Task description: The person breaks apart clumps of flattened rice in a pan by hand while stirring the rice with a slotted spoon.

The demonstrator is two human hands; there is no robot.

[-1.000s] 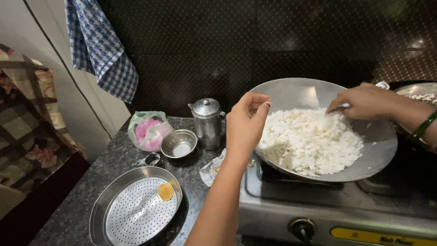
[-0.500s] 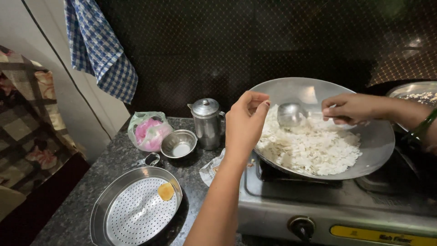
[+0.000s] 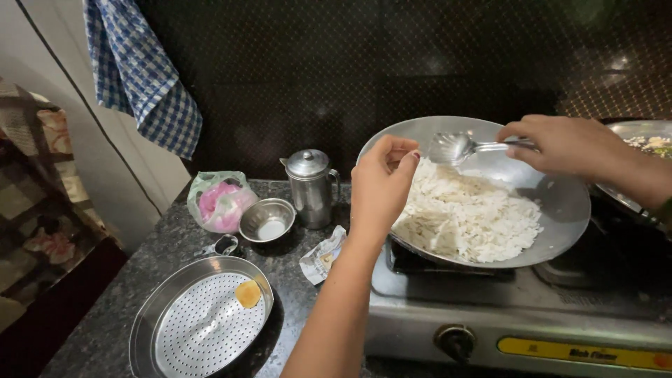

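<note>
A wide steel pan (image 3: 560,203) sits tilted on the gas stove (image 3: 532,315) and holds a heap of white flattened rice (image 3: 469,213). My left hand (image 3: 381,185) pinches the pan's near left rim. My right hand (image 3: 570,143) grips the handle of a steel spoon (image 3: 455,145). The spoon's bowl is lifted above the rice at the back of the pan and looks bare.
On the dark granite counter stand a lidded steel pot (image 3: 310,185), a small steel bowl (image 3: 267,221), a pink plastic bag (image 3: 220,201), a torn wrapper (image 3: 320,255) and a perforated steel tray (image 3: 203,318). A second pan (image 3: 647,143) is at far right. A checked cloth (image 3: 136,70) hangs above.
My right hand has raised the spoon out of the rice and drawn it left and up. The rice is now spread more toward the pan's left. My left hand stays on the rim.
</note>
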